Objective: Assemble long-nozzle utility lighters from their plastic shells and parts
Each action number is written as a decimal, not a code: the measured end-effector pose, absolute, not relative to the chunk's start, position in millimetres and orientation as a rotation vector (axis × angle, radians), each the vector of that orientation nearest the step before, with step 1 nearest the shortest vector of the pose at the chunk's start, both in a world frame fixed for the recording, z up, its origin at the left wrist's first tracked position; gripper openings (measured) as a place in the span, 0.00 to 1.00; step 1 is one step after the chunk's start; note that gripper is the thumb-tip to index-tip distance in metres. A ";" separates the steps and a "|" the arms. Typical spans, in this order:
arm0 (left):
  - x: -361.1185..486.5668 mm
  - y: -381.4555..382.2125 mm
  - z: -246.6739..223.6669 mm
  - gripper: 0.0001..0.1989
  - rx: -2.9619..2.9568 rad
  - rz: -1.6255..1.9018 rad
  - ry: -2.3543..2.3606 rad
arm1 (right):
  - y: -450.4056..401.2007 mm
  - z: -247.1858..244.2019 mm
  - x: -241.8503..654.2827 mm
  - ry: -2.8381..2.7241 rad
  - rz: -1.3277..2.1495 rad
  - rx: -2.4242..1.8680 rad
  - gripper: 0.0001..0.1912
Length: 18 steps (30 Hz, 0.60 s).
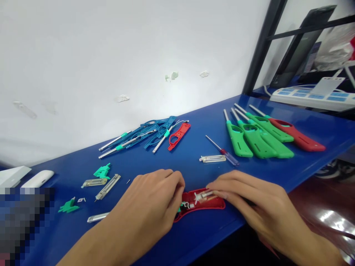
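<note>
An opened red lighter shell [217, 203] lies on the blue table with its inner parts showing. My left hand [155, 199] is closed over its left part, fingers curled down on it, and hides much of that end. A metal lighter tube [97, 217] sticks out on the far side of this hand. Inside the shell's right part sits a clear fuel tank [204, 195] with a white fitting. The fingertips of my right hand [249, 197] are closed on the tank's right end. A bit of green plastic [179, 209] shows beside my left fingers.
Blue lighter shells and tubes [149, 133] and a red half-shell [179, 136] lie at the back. A screwdriver [224, 152] rests beside another fuel tank [213, 159]. Several green lighters [259, 142] and a red one [299, 136] lie right. Loose tanks [107, 187] and green triggers [69, 205] are left.
</note>
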<state>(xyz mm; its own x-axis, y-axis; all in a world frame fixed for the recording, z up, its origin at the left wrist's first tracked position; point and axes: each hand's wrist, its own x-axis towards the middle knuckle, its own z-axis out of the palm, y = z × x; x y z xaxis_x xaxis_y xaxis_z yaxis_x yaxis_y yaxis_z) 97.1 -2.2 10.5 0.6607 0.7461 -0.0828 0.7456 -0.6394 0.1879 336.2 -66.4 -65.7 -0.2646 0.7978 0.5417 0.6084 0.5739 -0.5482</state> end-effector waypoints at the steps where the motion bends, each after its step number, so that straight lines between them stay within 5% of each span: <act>1: 94.3 -2.8 7.3 0.11 2.631 0.072 1.209 | -66.2 -64.0 336.5 -1.960 0.320 -1.115 0.14; 5: 88.8 -4.7 -3.5 0.11 2.549 0.277 1.206 | -64.7 -56.4 334.6 -1.841 0.380 -1.179 0.06; 18: 85.8 -8.7 -12.6 0.11 2.268 0.416 1.278 | -57.1 -59.2 318.2 -1.697 0.322 -1.288 0.07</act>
